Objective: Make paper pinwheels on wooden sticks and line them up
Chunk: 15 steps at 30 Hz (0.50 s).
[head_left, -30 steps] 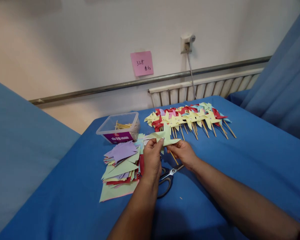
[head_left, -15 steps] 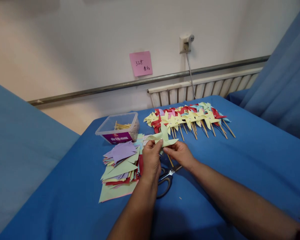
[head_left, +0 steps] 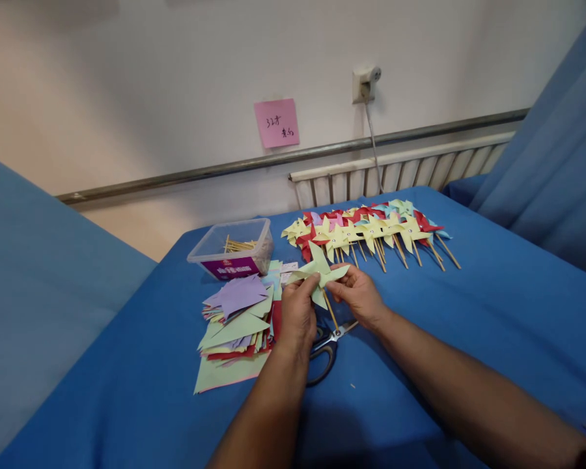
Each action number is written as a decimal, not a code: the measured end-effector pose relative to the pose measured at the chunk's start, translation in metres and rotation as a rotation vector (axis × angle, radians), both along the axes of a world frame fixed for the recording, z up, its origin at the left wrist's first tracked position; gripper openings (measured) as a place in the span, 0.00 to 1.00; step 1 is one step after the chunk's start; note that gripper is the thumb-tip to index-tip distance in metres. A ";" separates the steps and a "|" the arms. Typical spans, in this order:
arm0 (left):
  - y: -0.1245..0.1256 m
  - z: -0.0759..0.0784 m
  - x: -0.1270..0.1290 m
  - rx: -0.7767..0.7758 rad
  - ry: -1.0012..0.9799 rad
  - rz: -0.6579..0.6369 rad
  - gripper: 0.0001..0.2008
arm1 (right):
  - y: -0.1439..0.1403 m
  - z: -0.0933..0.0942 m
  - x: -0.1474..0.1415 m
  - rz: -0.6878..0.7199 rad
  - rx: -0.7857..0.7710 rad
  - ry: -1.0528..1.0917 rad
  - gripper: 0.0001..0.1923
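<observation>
Between my hands is a pale green paper pinwheel (head_left: 322, 270) on a thin wooden stick (head_left: 331, 311). My left hand (head_left: 297, 306) is closed on it, the thumb pressing near its centre. Fingers of my right hand (head_left: 359, 296) pinch the right-hand blade. The stick slants down from behind the blades toward a pair of scissors (head_left: 325, 355) with dark handles, lying on the blue cloth just below my hands. Left of my left hand is a stack of cut coloured paper (head_left: 234, 332), purple and green on top.
A clear plastic box (head_left: 232, 251) with a purple label holds wooden sticks (head_left: 239, 245). Several finished pinwheels (head_left: 371, 231) in yellow, red and blue lie at the back right. Behind the blue-covered table (head_left: 420, 365) are a metal rail (head_left: 224, 169) and a radiator (head_left: 410, 168).
The pinwheel has tipped to face me more, so its blades and stick show more fully. My right hand has risen slightly and now grips the right blade.
</observation>
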<state>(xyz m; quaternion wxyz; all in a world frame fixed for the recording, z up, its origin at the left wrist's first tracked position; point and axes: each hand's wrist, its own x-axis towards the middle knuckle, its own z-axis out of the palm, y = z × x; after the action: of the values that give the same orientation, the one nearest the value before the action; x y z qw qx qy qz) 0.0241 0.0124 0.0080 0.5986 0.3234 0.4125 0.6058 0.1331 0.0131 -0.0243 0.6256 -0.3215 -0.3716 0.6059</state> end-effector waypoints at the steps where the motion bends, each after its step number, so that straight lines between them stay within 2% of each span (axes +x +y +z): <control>1: 0.000 0.000 0.000 -0.008 -0.003 -0.008 0.12 | 0.000 -0.001 -0.001 -0.006 -0.008 -0.005 0.23; 8: -0.002 0.000 0.002 -0.035 -0.017 0.003 0.11 | 0.001 -0.002 0.001 -0.031 -0.015 -0.020 0.17; 15: -0.003 0.003 0.002 -0.012 -0.010 0.011 0.11 | 0.001 0.005 0.005 -0.022 -0.038 0.052 0.18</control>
<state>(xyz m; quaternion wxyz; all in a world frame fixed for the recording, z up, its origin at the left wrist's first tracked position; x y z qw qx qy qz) 0.0262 0.0097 0.0111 0.5991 0.3146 0.4147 0.6083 0.1382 0.0143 -0.0193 0.6354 -0.3215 -0.3399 0.6143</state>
